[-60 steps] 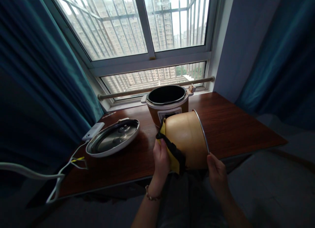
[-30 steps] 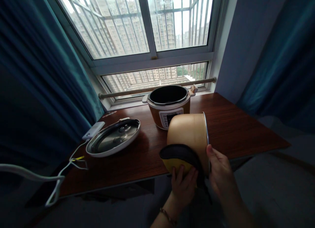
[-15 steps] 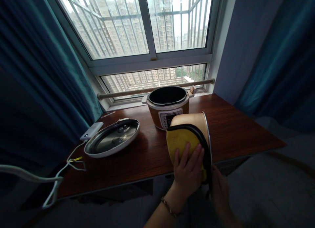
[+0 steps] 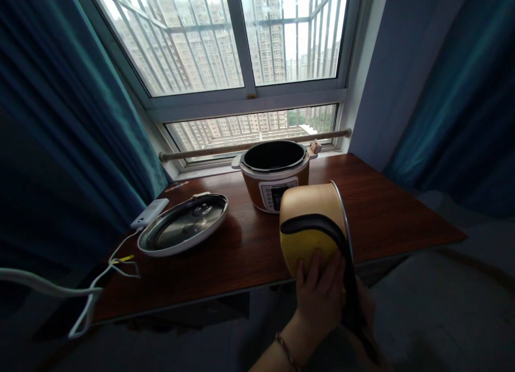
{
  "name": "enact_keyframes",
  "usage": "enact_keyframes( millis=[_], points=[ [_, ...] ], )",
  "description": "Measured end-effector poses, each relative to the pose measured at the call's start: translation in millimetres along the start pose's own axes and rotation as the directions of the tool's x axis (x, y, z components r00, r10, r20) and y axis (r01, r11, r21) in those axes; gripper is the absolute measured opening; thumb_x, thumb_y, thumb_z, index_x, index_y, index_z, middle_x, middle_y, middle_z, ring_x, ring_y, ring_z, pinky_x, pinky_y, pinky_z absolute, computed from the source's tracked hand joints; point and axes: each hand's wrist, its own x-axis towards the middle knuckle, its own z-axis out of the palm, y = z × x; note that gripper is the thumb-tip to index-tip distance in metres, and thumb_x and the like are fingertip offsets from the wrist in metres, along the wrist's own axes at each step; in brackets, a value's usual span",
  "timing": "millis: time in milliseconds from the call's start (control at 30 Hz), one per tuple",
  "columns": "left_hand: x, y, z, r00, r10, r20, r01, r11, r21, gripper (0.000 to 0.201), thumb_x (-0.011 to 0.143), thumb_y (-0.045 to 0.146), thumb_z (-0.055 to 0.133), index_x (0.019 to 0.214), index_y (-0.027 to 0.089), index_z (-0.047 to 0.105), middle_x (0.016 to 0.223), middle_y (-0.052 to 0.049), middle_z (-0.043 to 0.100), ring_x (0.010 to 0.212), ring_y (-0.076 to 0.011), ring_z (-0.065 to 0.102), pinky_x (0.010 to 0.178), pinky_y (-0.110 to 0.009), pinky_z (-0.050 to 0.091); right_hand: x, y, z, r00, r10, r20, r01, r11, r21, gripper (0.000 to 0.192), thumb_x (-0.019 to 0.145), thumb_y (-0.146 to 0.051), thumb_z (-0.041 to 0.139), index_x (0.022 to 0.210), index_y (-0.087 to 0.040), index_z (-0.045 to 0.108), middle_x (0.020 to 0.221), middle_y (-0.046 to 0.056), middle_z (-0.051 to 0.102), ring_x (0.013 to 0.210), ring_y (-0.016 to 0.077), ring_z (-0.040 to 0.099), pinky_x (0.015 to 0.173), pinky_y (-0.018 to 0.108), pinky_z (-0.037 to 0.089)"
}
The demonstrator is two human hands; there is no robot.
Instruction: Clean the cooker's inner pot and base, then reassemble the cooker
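Note:
A gold inner pot point(image 4: 308, 200) is tilted on its side in front of me, its silver rim facing right. Against its outer wall lies a yellow cloth with a black border point(image 4: 308, 243). My left hand point(image 4: 319, 297), with a bracelet at the wrist, presses the cloth onto the pot with its fingers. Behind the cloth and rim, my right hand point(image 4: 367, 305) supports the pot on the right; most of its fingers are hidden and dark. Just beyond the pot stands an electric pressure cooker point(image 4: 255, 187), uncovered, with a dark interior.
The cooker's lid point(image 4: 183, 224) rests underside up on the brown table point(image 4: 249, 254). A white power strip point(image 4: 149, 214) with a white cable point(image 4: 94, 290) is at the left. A barred window point(image 4: 247, 90) rises behind the table, with blue curtains point(image 4: 72, 93) on both sides.
My left hand and the cloth have moved a little right and down over the pot, uncovering more of its gold wall. The pot has shifted slightly right.

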Motion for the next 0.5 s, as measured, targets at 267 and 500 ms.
enact_keyframes(
  millis=[267, 500],
  points=[
    [-62, -5, 20.4, 0.992, 0.123, 0.021, -0.124, 0.990, 0.065, 0.036, 0.077, 0.030, 0.052, 0.111, 0.032, 0.062, 0.122, 0.003, 0.059, 0.127, -0.0217, 0.033, 0.111, -0.041, 0.012, 12, -34, -7, 0.998, 0.012, -0.060, -0.019, 0.993, -0.119, 0.048, 0.083, -0.055, 0.039, 0.078, -0.015, 0.066, 0.072, 0.009, 0.068, 0.065, 0.0212, 0.064, 0.060, 0.027, 0.048],
    [-46, -18, 19.9, 0.983, 0.178, -0.038, -0.175, 0.982, 0.067, 0.035, 0.082, 0.026, 0.049, 0.113, 0.038, 0.059, 0.118, 0.007, 0.061, 0.127, -0.0158, 0.034, 0.111, -0.037, 0.010, 18, -45, -11, 0.994, 0.111, 0.014, -0.112, 0.992, 0.052, 0.043, 0.079, -0.052, 0.050, 0.079, -0.014, 0.069, 0.075, 0.008, 0.069, 0.069, 0.0207, 0.062, 0.062, 0.026, 0.049]
  ],
)
